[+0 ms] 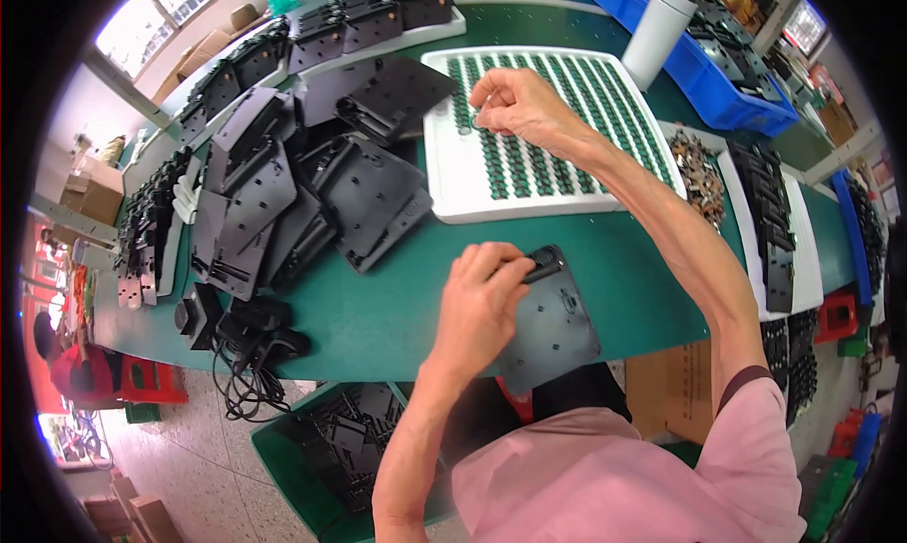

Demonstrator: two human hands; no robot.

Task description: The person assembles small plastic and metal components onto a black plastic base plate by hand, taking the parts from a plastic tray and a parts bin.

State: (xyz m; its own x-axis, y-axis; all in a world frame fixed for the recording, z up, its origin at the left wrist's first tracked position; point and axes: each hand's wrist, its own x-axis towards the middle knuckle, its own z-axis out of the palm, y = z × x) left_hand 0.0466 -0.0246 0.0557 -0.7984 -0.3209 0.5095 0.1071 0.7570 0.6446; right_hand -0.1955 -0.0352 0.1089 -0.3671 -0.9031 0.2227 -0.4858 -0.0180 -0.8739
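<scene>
One black plate (553, 330) at the desk's (661, 293) near edge, left hand (480, 295) gripping its upper left side. Right hand (531, 113) near-pinched over the white tray (449, 193); can't tell if loaded. Advisable: plate steady, green parts (542, 176) lifted singly.

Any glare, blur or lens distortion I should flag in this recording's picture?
Head view: fisheye distortion bows the front edge of the green table, and black fills the corners; head view: the window at upper left is washed out to white; head view: a soft sheen lies on the black plate by the left hand.
</scene>
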